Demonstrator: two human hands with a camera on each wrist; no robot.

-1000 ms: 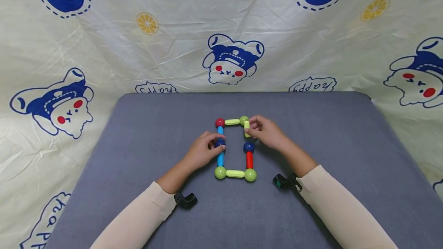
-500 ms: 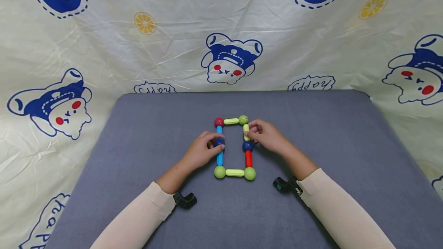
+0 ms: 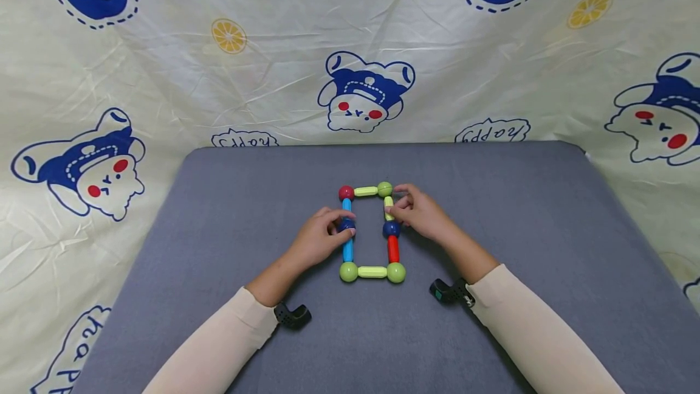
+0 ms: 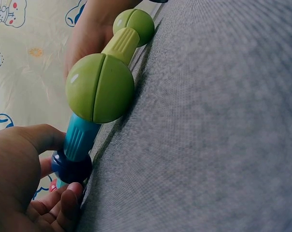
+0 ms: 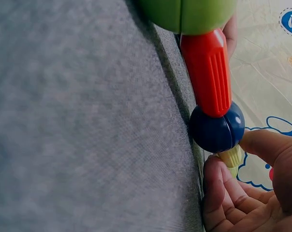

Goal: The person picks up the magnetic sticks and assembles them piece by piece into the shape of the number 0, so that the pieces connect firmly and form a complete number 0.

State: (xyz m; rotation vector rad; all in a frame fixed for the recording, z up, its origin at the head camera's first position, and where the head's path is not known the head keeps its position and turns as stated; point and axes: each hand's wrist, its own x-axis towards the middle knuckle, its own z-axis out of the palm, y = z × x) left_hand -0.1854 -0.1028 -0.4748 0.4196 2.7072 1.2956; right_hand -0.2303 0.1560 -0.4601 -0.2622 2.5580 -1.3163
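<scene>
A rectangle of ball-and-rod magnetic pieces lies on the grey table. My left hand holds the dark blue ball midway along its left side, between two light blue rods. On the right side, my right hand pinches a yellow-green rod, its index finger stretched toward the far green ball. That rod meets another dark blue ball, followed by a red rod. A red ball forms the far left corner; green balls form the near ones.
The grey cloth-covered table spreads around the rectangle. A printed white curtain hangs behind and beside it. Black wrist devices sit at both sleeve cuffs.
The yellow-green rod in my right hand has come down and now joins the right dark blue ball. My right index finger has stretched away from the rod. My left hand stays put.
</scene>
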